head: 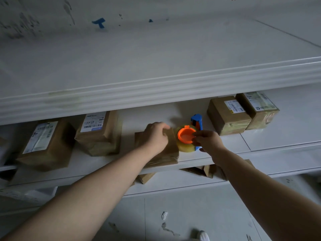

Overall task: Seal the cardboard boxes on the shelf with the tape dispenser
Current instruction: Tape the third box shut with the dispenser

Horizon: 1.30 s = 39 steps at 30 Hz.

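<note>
Left hand [157, 136] holds the middle box [171, 151] on the shelf [260, 140], fingers curled over its far edge, fingertips hidden. Right hand [209, 141] grips the tape dispenser [185, 135], which sits on the shelf touching the box's right side, its blue handle mostly covered by the hand. The upper shelf board [156, 87] cuts off the backs of the labelled boxes [227, 115], label text is unreadable, and the lower boxes [203, 170] are mostly hidden.

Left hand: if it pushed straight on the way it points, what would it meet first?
Probably bare shelf behind the box the left hand holds, then the shadowed back under the upper shelf. The dispenser, in the grip of the right hand, lies just right of that line; depth is unclear.
</note>
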Available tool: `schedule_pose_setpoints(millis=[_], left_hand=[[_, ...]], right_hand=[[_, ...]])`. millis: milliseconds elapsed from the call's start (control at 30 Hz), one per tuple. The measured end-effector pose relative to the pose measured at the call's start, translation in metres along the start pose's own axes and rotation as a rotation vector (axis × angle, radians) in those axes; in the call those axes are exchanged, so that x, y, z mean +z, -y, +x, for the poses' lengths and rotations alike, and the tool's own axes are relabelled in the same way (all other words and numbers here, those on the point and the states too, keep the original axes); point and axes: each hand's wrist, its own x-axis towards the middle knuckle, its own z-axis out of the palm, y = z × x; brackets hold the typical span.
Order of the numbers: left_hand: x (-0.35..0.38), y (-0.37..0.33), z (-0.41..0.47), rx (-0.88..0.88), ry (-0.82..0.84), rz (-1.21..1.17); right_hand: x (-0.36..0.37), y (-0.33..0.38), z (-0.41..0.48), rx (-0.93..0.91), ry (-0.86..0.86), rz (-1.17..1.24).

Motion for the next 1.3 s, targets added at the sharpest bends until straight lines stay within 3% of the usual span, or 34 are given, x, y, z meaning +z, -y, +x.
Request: schedule_pose_setpoints(millis=[100,233,333,567,833,1067,1300], left_hand=[[0.03,-0.037,0.012,0.104,0.067,0.069],[0.073,-0.077,0.032,0.11,0.22,0.284],[0.102,-0.093,0.045,-0.012,0.266,0.417],[0.134,-0.099,0.061,-0.23,0.242,0.313],[0.085,-0.12,0.052,-0.204,0.075,0.114],[0.004,-0.113,0.009,-0.111,0.083,-0.025],[-0.065,-0.019,-0.055,-0.108,0.086,-0.155]], right_hand=[[-0.024,-0.003,0.008,-0.007,-0.013,-0.002],[-0.054,-0.006,0.018,-0.017,-0.028,0.001],[-0.078,-0.008,0.027,-0.036,-0.047,0.021],[-0.105,-0.019,0.046,-0.015,-0.005,0.0],[-0.088,-0.014,0.051,-0.035,-0.007,-0.01],[-0.056,0.001,0.033,-0.006,-0.078,0.044],[-0.005,0.004,-0.019,0.102,0.152,0.061]])
